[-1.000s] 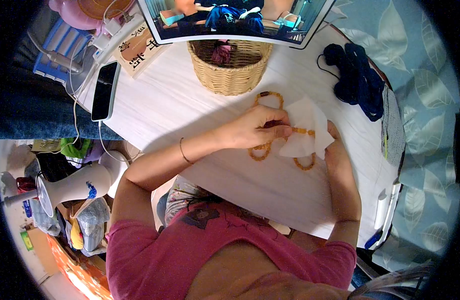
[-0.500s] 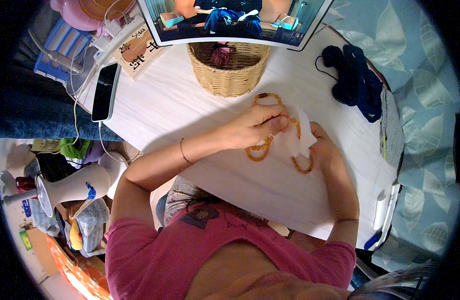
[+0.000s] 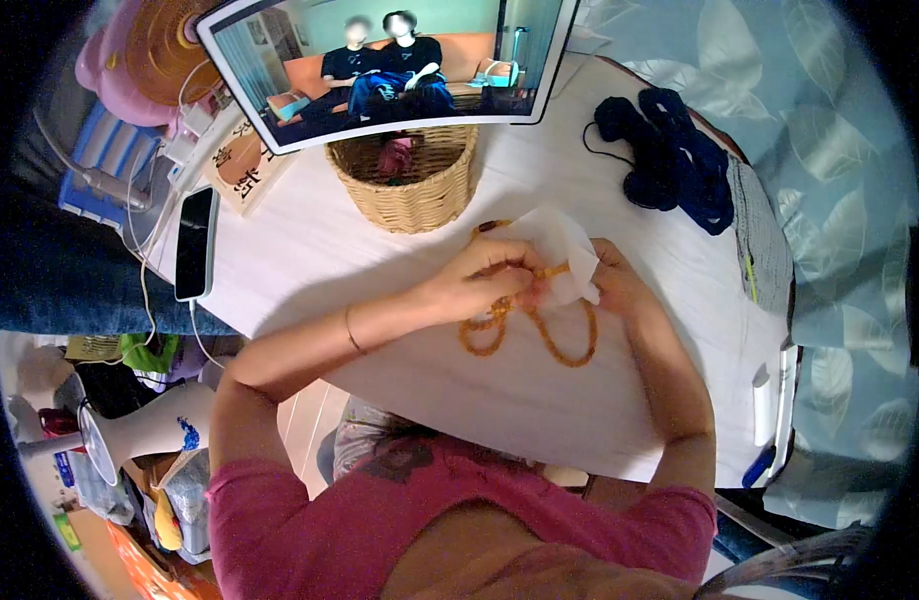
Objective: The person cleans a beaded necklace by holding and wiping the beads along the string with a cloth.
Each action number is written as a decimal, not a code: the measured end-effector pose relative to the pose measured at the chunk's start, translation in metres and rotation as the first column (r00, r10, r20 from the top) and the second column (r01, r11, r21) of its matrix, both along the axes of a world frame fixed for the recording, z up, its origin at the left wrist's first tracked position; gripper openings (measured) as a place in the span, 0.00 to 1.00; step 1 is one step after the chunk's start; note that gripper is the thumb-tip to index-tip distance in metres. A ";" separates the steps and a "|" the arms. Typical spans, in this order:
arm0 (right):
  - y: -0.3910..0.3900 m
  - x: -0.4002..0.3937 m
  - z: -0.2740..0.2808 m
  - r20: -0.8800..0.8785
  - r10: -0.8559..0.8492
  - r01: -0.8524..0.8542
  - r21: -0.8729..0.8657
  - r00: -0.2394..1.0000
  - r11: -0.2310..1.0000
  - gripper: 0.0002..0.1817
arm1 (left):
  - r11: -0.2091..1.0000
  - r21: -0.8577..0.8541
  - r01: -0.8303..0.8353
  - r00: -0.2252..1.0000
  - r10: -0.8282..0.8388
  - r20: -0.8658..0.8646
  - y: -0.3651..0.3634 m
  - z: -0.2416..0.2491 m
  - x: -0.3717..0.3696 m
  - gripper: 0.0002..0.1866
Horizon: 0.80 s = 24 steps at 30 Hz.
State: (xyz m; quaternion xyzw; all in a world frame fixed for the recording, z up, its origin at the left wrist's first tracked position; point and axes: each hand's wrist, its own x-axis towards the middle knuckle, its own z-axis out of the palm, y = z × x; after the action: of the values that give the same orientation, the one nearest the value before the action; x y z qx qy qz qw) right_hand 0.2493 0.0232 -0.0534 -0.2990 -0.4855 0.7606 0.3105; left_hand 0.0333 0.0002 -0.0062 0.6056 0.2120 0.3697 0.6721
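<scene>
A string of amber-coloured beads (image 3: 570, 358) hangs in loops over the white table. My left hand (image 3: 485, 278) is closed on it, with the thumb and fingers pinched together. Between my two hands a white tissue (image 3: 560, 240) wraps around part of the string. My right hand (image 3: 623, 285) grips the tissue from the right side, and its fingertips are partly hidden behind it. One loop with a darker bead (image 3: 493, 226) shows just beyond my left fingers.
A wicker basket (image 3: 410, 205) stands under a tablet (image 3: 400, 70) showing two seated people. Dark blue yarn (image 3: 670, 160) lies at the back right, beside grey knitted fabric (image 3: 765, 230). A phone (image 3: 195, 245) on a cable and a book (image 3: 248, 170) are at left.
The view has shifted, so the table things appear further left and lower. My hands have come closer together, and the tissue now covers part of the bead string near my left fingers.
</scene>
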 end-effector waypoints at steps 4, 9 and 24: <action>0.000 0.006 -0.001 0.122 -0.014 0.020 -0.047 0.992 0.999 0.16 | 0.986 -0.154 0.070 0.994 -0.082 -0.072 0.001 -0.006 -0.011 0.11; -0.002 0.005 -0.013 0.207 -0.112 0.136 -0.103 0.972 0.985 0.21 | 0.998 0.001 0.065 0.978 -0.063 -0.201 -0.001 -0.005 -0.019 0.14; -0.019 -0.026 0.050 0.247 0.072 -0.138 0.260 0.966 0.956 0.32 | 0.969 -0.230 0.086 0.987 -0.051 0.155 -0.001 -0.003 -0.019 0.10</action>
State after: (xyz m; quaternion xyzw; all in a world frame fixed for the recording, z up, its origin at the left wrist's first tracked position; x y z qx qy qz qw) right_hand 0.2237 0.0038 -0.0031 -0.3145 -0.6350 0.6605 0.2483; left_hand 0.0139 -0.0012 -0.0096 0.4992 0.1830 0.3621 0.7656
